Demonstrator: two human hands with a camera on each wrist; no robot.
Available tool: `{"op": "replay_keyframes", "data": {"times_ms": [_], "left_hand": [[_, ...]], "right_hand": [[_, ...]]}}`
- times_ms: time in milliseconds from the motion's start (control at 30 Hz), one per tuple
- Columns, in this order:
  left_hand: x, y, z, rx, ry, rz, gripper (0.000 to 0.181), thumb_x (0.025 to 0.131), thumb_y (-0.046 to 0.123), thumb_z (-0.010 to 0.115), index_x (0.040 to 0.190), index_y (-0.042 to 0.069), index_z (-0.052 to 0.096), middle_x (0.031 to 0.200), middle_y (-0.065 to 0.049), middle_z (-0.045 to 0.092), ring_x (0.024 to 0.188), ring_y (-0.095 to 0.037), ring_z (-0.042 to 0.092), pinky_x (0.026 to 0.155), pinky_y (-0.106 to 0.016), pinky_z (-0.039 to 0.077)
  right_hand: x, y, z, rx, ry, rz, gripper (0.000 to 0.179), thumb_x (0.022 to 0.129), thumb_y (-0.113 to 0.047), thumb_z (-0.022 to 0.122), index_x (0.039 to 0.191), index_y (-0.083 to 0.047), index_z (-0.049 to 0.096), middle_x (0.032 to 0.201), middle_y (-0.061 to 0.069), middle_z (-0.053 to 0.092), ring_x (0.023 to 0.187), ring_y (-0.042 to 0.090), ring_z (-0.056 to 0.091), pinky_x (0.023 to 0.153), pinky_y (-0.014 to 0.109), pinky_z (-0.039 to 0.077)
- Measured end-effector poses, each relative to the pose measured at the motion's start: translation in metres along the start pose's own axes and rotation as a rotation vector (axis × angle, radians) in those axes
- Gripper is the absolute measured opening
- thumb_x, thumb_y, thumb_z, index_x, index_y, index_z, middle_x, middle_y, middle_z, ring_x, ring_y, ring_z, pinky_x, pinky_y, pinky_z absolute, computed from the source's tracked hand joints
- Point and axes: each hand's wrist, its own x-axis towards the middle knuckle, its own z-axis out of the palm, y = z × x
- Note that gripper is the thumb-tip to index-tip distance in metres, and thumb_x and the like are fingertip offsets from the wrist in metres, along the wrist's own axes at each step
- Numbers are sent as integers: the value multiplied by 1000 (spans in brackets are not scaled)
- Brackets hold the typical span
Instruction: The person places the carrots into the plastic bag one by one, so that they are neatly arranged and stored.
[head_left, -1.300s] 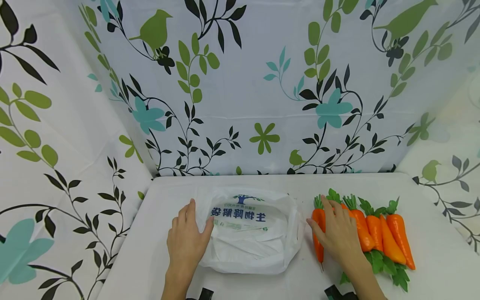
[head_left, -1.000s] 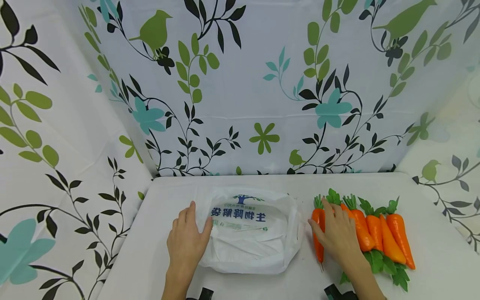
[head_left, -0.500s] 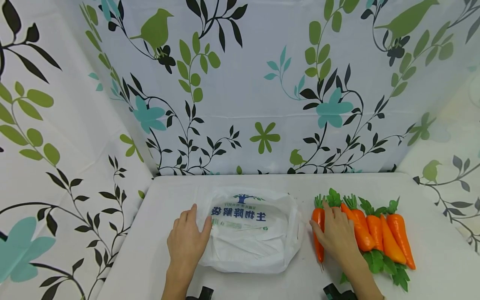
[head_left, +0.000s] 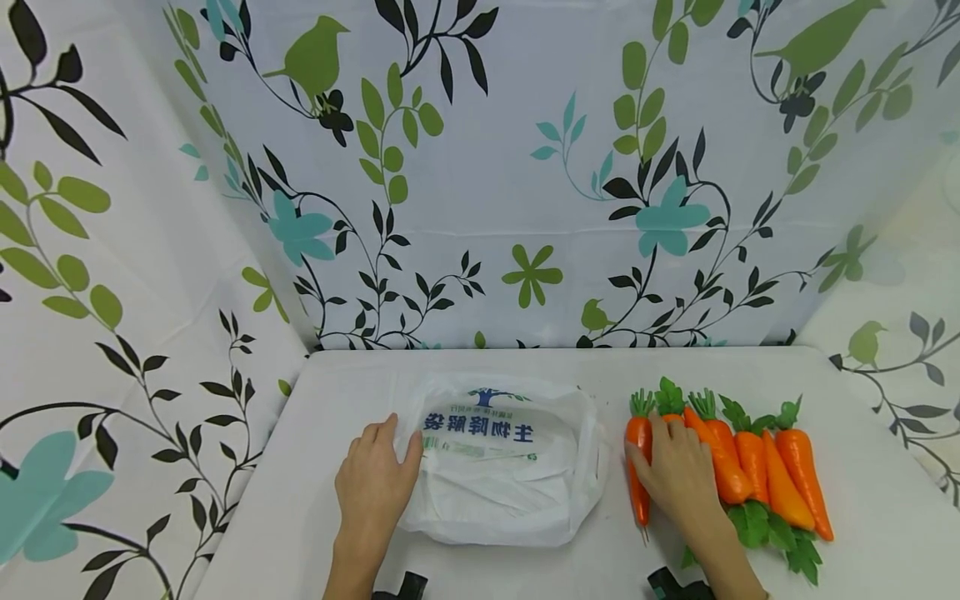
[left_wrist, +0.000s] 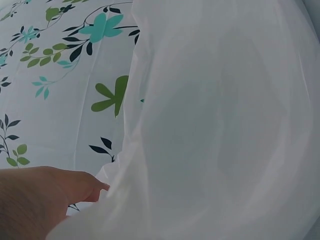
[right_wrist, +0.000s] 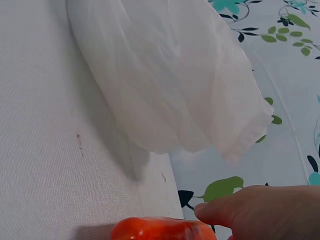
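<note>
A white plastic bag [head_left: 502, 500] with blue printed characters and a tree lies on the table. Beside its left edge rests my left hand [head_left: 375, 475], fingers extended and thumb at the bag's side; the left wrist view shows the thumb [left_wrist: 82, 186] by the bag [left_wrist: 215, 120]. Over on the right, my right hand [head_left: 681, 467] lies on a row of orange carrots [head_left: 753, 462], covering part of them. Its thumb lies against the leftmost carrot [head_left: 637, 492], its fingers loosely bent. In the right wrist view, a carrot [right_wrist: 160, 230] shows below the thumb [right_wrist: 220, 210].
The white table [head_left: 315, 400] is backed by a leaf-and-bird patterned curtain [head_left: 465, 217], which also hangs at both sides. Green carrot leaves [head_left: 780, 533] stick out at the row's near side. Black wrist devices [head_left: 408, 586] show at the bottom edge.
My right hand's fingertips have drawn back slightly toward me and its thumb has shifted a little right, closer onto the leftmost carrot. The left fingertips have also drawn back slightly. Bag and carrots are unmoved.
</note>
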Motion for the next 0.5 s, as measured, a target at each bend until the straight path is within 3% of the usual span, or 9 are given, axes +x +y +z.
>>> {"op": "replay_keyframes", "data": {"times_ms": [500], "left_hand": [[1, -1, -1, -6, 37, 15, 39, 87, 35, 60, 110, 5, 68, 105, -16, 70, 87, -35, 67, 68, -50, 54]], "right_hand": [[0, 1, 7, -27, -34, -12, 60, 83, -36, 65, 123, 7, 52, 108, 30, 60, 87, 42, 54, 74, 54, 46]]}}
